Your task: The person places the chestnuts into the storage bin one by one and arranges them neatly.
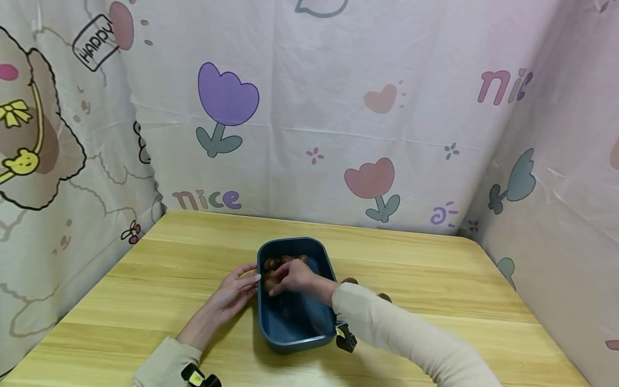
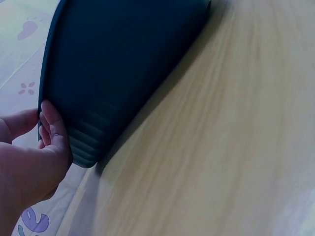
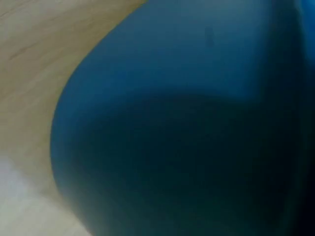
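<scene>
A deep dark blue plastic bin point(image 1: 295, 343) stands on the wooden table, and blurred blue wall point(image 3: 162, 54) fills most of the right wrist view. Along its far left inside lie several brown, round, chestnut-like things point(image 1: 271, 264). My left hand point(image 1: 233, 294) holds the bin's left rim; in the left wrist view, thumb and fingers point(image 2: 55, 129) meet at its edge. Reaching into the bin, my right hand point(image 1: 296, 277) has thumb and forefinger around one brown chestnut-like thing point(image 1: 268, 284). The right wrist view does not show that hand.
Right of the bin, two more brown round things point(image 1: 349, 280) lie on the table point(image 1: 411, 263), partly behind my right sleeve point(image 1: 387, 320). A printed cloth point(image 1: 300, 97) hangs behind and at both sides of the table.
</scene>
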The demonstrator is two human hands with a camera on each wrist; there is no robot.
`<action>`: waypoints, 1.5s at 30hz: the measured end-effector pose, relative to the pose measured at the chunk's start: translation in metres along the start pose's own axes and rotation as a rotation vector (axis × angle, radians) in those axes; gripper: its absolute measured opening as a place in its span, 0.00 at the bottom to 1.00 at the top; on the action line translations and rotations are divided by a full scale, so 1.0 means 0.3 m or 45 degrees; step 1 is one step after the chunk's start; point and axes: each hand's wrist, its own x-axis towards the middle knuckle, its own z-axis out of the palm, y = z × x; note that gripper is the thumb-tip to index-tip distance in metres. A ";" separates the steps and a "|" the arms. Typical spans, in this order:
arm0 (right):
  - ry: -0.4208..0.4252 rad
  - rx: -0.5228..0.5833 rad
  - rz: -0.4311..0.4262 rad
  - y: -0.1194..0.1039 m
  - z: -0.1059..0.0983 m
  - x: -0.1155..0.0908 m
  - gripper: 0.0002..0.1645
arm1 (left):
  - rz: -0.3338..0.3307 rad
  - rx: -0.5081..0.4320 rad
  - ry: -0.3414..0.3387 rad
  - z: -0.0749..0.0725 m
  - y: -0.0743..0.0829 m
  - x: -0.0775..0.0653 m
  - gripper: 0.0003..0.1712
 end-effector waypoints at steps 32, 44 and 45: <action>0.037 -0.216 -0.178 0.042 -0.002 -0.013 0.11 | 0.003 -0.017 0.005 0.002 -0.003 0.003 0.16; -0.156 0.312 -0.105 0.012 -0.202 -0.019 0.15 | -0.001 -0.017 0.010 0.000 0.000 -0.002 0.15; -0.166 0.312 -0.120 0.013 -0.222 -0.023 0.16 | 0.000 -0.016 0.008 0.000 0.000 -0.002 0.15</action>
